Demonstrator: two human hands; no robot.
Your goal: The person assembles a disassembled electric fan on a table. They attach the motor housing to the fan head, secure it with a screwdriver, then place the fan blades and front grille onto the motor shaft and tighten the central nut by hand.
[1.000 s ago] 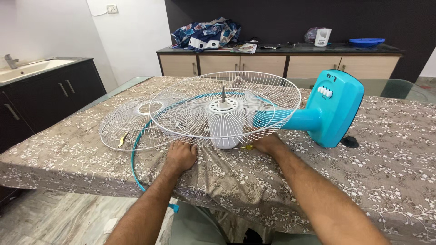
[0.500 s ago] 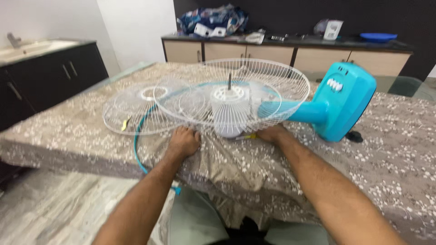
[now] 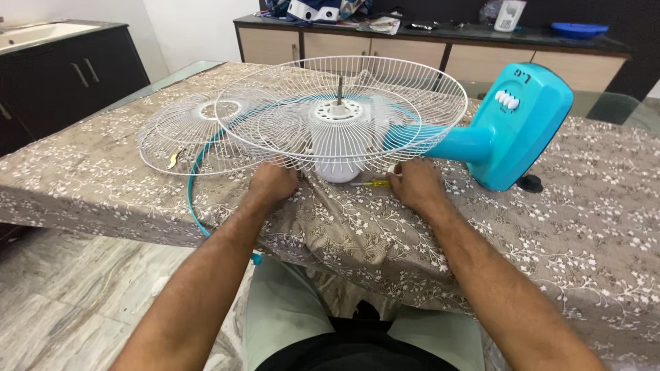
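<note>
Resting apart on the floral tablecloth (image 3: 570,227), the left hand (image 3: 272,183) and right hand (image 3: 418,184) sit under the rim of a white wire fan guard (image 3: 440,103), gripping nothing visible. A yellow-handled screwdriver (image 3: 371,183) lies between them; the guard sits on the white motor (image 3: 338,168) of a turquoise fan (image 3: 529,124) laid flat, a second grille (image 3: 179,130) just left.

A single head view looks down and forward from above the near edge of the table (image 3: 564,227), close enough that both forearms fill the lower frame (the lap shows below the edge). It faces the far edge, taking in the cabinets (image 3: 426,55) along the back wall.
</note>
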